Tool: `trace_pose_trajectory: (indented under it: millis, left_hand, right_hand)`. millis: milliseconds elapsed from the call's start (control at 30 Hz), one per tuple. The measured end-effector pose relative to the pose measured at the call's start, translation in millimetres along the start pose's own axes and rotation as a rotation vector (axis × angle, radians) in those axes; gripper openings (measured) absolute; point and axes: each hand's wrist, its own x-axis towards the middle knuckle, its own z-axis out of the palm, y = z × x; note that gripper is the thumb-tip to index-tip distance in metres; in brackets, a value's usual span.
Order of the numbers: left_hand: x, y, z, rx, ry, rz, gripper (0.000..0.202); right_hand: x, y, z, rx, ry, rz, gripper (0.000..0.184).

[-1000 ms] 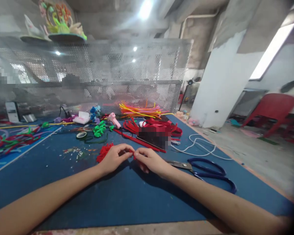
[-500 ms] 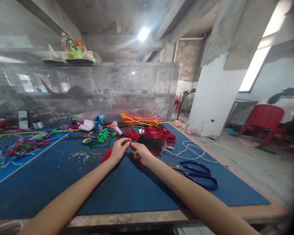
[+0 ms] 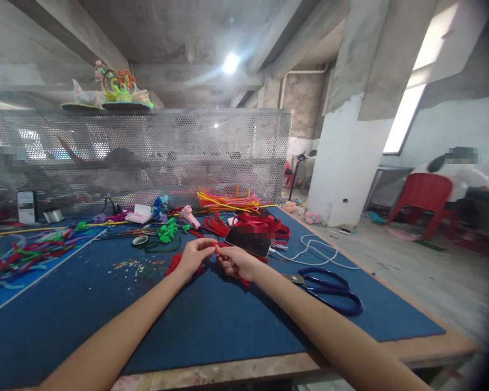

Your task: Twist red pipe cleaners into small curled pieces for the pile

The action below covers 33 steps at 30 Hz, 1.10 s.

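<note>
A red pipe cleaner (image 3: 228, 260) is pinched between the fingertips of the left hand (image 3: 193, 256) and the right hand (image 3: 236, 262), low over the blue mat (image 3: 212, 320). Blue-handled scissors (image 3: 330, 289) are seen lying just right of the right forearm. Beyond the hands, a phone (image 3: 248, 242) is laid on red strips (image 3: 264, 222), backed by a perforated metal screen (image 3: 146, 152).

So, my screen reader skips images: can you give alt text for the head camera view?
Two bare hands, left hand and right hand, pinch a red pipe cleaner together over a blue mat. Blue scissors lie to the right, a phone just behind.
</note>
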Motion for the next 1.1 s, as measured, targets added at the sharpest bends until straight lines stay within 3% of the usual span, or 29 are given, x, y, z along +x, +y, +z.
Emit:
trace_pose_trajectory:
  millis: [167,533,833,1100]
  left_hand:
    - [1,0,2.3,-0.019,-0.009,-0.004,0.027]
    - [1,0,3.4,-0.039,-0.014,0.009,0.024]
    - [1,2,5.9,-0.050,-0.017,-0.015,0.024]
    - [4,-3,9.0,-0.043,0.052,-0.096,0.029]
  right_hand:
    - [-3,-4,-5,0.068,-0.035,0.066,0.021]
    - [-9,-9,-9,0.088,-0.092,0.158,0.029]
    - [-8,-8,-9,-0.055,-0.022,0.087,0.030]
    - [1,3,-7,-0.370,0.170,-0.180,0.020]
